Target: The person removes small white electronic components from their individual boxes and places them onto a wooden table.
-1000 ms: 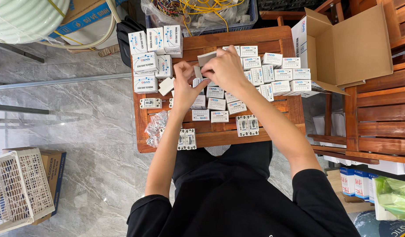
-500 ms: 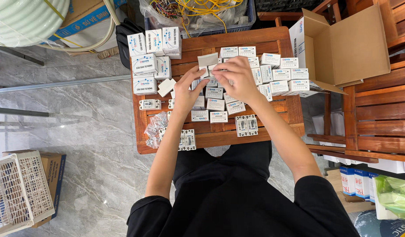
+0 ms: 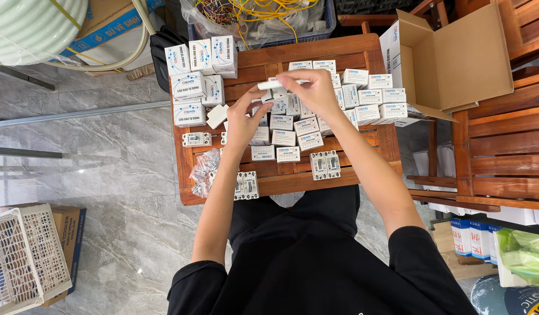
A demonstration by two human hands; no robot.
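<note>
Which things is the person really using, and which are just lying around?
In use:
right hand holding a small white box
left hand beside it
white boxes on the wooden table

Lying about:
open carton
white basket
yellow wires

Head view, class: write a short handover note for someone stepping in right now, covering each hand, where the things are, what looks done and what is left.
Right hand: pinches a small white box above the wooden table.
Left hand: open beneath it, fingers at the box.
Done: rows of closed small boxes by the open cardboard carton; a stack at the table's far left.
Left: loose white switch units and unboxed at the near edge, beside a clear bag.
</note>
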